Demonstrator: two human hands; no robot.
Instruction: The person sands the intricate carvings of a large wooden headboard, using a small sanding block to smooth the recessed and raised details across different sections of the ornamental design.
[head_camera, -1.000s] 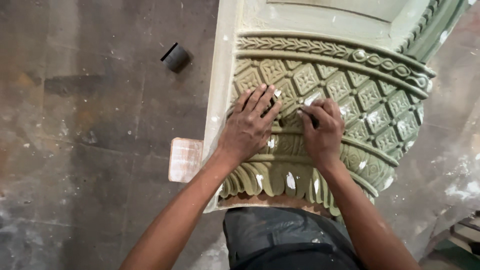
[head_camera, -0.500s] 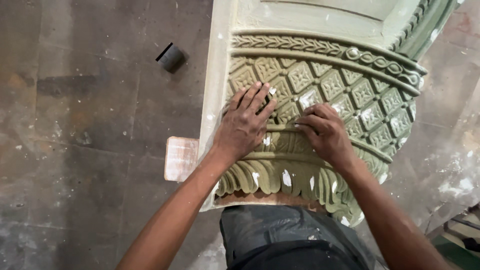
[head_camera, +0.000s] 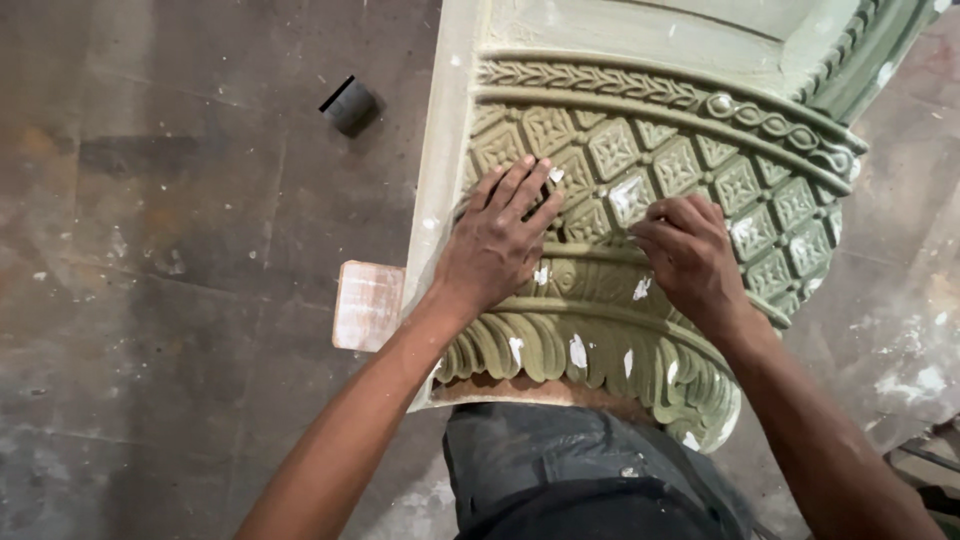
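Observation:
A large green moulded ornament with a lattice of diamond panels, a braided band and a leaf border lies in front of me. White patches dot its relief. My left hand lies flat on the lattice at the left, fingers spread and holding nothing. My right hand rests on the lattice further right with its fingers curled and the fingertips pressed against a diamond panel. Whether anything sits under those fingers is hidden.
A small pale pinkish block lies on the floor beside the ornament's left edge. A small dark object lies further back on the stained grey concrete floor. My dark trousers are just below the leaf border.
My right hand has slid to the right along the lattice, away from my left hand. The left hand has stayed flat in nearly the same spot.

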